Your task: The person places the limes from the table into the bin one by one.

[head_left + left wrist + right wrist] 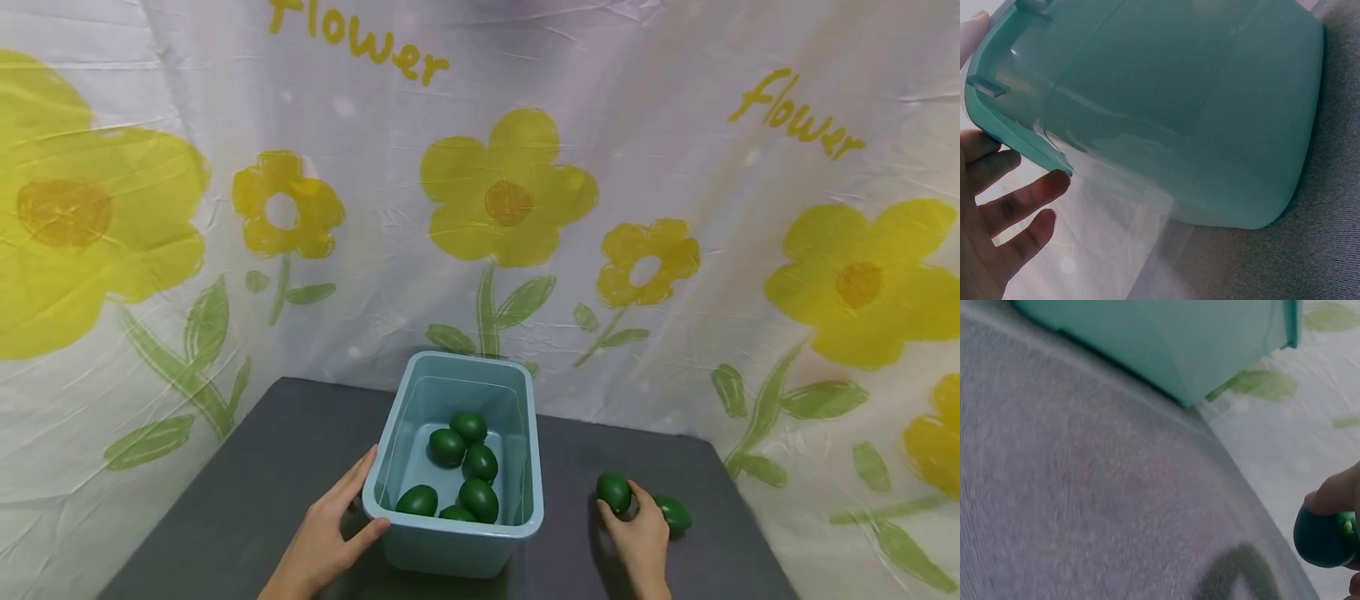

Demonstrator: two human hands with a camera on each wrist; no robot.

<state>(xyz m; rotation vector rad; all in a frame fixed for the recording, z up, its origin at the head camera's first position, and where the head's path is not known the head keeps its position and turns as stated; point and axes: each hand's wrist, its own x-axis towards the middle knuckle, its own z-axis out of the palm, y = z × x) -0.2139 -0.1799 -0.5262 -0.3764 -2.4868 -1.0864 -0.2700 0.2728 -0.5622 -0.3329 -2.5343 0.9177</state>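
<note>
A dark green egg-shaped piece [613, 492] is pinched by the fingers of the right hand [643, 537] on the table, just beside a second green piece [672, 513], while the near left corner of the pale blue bin [452, 533] is steadied by the left hand [330, 533], thumb on the rim and fingers relaxed along the wall. The smooth piece could slip from so light a pinch and roll across the dark grey table [247, 492], or the neighbouring piece could be nudged towards the edge. Six more green pieces [463, 469] lie inside the bin, and a white cloth printed with yellow flowers [510, 192] is hung behind.
</note>
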